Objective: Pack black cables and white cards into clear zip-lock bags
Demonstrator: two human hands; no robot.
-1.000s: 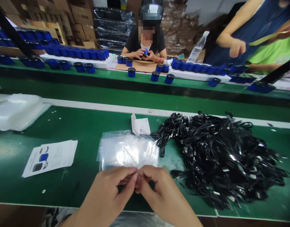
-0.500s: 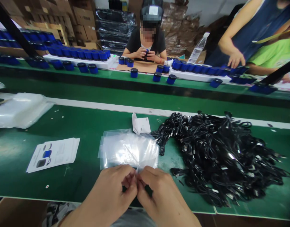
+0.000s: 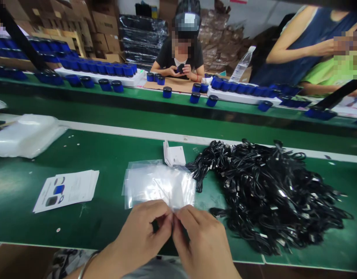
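Note:
My left hand and my right hand meet at the table's near side, fingertips side by side. Each pinches the near edge of a thin transparent plastic bag, whose outline blends with the bags below. Under and beyond it lies a loose stack of transparent bags. A small folded white leaflet stands behind the stack. Right of my hands spreads a large heap of bundled black cables with metal plugs. To the left, printed leaflets are piled.
A wrapped white plastic bundle sits at the far left. Beyond the white ledge, blue jars with black lids line a raised green shelf. A co-worker opposite handles a dark object. Another person stands at right beside a bottle.
My hands have shifted slightly right, still pinching the bag. The co-worker opposite has turned the dark object. The standing person at right has lifted a hand away from the jars.

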